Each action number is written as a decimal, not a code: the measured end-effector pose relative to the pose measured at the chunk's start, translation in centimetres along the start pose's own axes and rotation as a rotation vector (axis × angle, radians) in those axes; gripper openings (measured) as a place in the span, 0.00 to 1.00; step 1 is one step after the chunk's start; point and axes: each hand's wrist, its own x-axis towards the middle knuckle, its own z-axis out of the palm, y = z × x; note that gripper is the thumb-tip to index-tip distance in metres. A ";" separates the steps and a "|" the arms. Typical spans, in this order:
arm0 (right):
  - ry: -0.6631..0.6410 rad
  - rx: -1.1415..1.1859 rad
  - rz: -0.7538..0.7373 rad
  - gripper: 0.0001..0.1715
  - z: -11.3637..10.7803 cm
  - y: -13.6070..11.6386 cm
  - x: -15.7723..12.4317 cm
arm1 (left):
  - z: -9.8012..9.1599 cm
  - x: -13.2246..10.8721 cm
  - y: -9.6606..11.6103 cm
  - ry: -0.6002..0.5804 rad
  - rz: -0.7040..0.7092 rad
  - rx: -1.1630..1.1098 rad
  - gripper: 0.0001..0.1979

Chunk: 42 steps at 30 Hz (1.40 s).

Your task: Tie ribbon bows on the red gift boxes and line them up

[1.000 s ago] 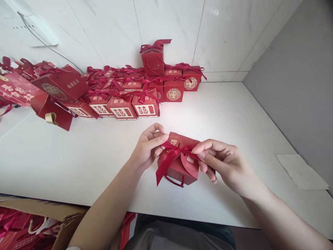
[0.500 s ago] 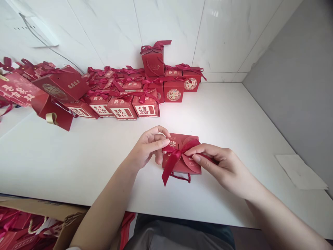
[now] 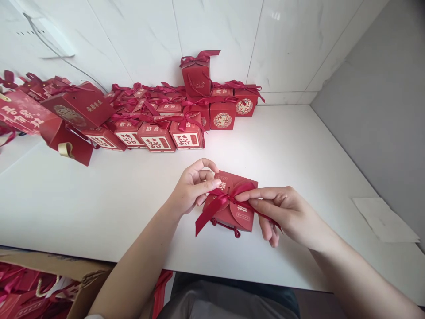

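Observation:
A red gift box point(image 3: 241, 218) with a rope handle rests on the white table, seen from above. Across its top lies a tied dark red ribbon bow point(image 3: 206, 216), one tail hanging over the near left side. At the box's upper left corner, my left hand point(image 3: 196, 185) pinches the bow's left loop between thumb and forefinger. From the right, my right hand point(image 3: 280, 208) has thumb and forefinger closed on the ribbon's right part, near the knot. Its lower fingers hang beside the box's right side, next to a ribbon tail.
Rows of red boxes point(image 3: 156, 137) with bows stand along the tiled wall, one stacked on top. Red bags and boxes point(image 3: 76, 108) are heaped at the left. White paper point(image 3: 383, 219) lies right. A cardboard box point(image 3: 94, 283) of red items is at the lower left.
The gift box has turned clockwise, its near side swinging left. The bow's left tail has swung outward to the left, and my right hand's lower fingers now show beside the box.

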 end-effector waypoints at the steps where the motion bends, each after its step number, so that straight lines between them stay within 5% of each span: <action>1: 0.011 -0.017 -0.009 0.21 0.0 0.1 0.0 | 0.0 0.0 0.0 0.005 0.008 0.007 0.11; 16: 0.135 -0.316 -0.329 0.09 0.0 0.6 0.3 | 0.2 -0.1 0.0 0.083 0.054 0.033 0.12; 20: 0.575 -0.752 -0.737 0.05 -0.2 1.3 0.6 | -0.1 -0.3 0.1 -0.005 0.052 0.018 0.10; 22: 0.660 -0.961 -1.019 0.03 0.0 1.5 0.6 | -0.2 -0.3 0.1 -0.059 0.046 0.012 0.09; 25: 0.476 -1.134 -1.230 0.07 0.9 1.6 0.5 | -0.2 -0.3 0.1 -0.104 0.036 -0.003 0.09; 31: 0.141 -1.202 -1.268 0.13 2.3 1.3 0.7 | -0.3 -0.3 0.3 -0.107 0.003 0.039 0.08; 42: -0.016 -0.754 -1.185 0.07 1.0 1.1 0.8 | -0.3 0.0 0.1 -0.051 0.001 0.059 0.11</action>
